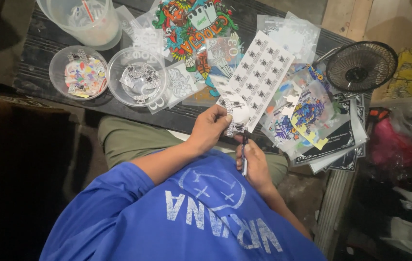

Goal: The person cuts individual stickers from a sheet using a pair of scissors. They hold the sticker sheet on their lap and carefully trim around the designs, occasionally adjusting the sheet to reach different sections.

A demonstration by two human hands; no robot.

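Note:
My left hand pinches the near end of a long white sticker sheet printed with rows of small black designs. The sheet reaches up and to the right over the low dark table. My right hand sits just below it, closed around a thin dark cutting tool whose tip touches the sheet's lower edge. Both hands hover above my lap, and my blue shirt fills the bottom of the view.
Two clear round tubs, one with colourful cut stickers and one with black-and-white ones, stand on the table's left. A tall clear cup is behind them. Colourful sheets and a small black fan lie right.

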